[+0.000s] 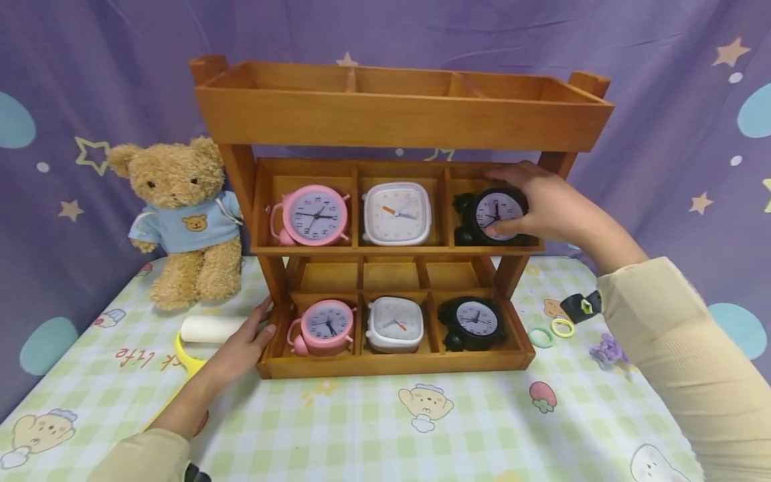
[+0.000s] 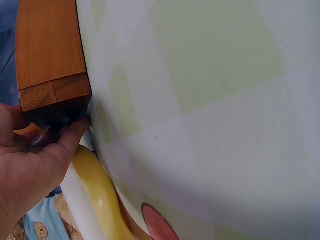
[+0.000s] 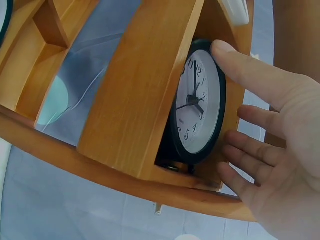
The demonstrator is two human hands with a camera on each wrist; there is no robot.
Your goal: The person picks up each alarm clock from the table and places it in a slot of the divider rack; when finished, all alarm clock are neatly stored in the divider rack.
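A wooden three-tier shelf (image 1: 397, 124) holds alarm clocks in its two lower tiers. My right hand (image 1: 551, 201) is at the black alarm clock (image 1: 497, 213) in the middle tier's right compartment. In the right wrist view, the thumb touches the rim of this black clock (image 3: 200, 105), while the other fingers spread loosely beside it. My left hand (image 1: 241, 348) rests against the left end of the bottom tier, fingers along the side. Left of the black clock sit a white clock (image 1: 396, 213) and a pink clock (image 1: 316, 215). Below are another pink (image 1: 328, 327), white (image 1: 395, 324) and black clock (image 1: 476, 323).
A teddy bear (image 1: 181, 221) in a blue top sits left of the shelf. By my left forearm lies a white roller (image 1: 211, 329) with a yellow handle (image 1: 188, 358). Hair ties (image 1: 562, 327), a black item (image 1: 581, 307) and a purple flower-like piece (image 1: 608, 349) lie at right.
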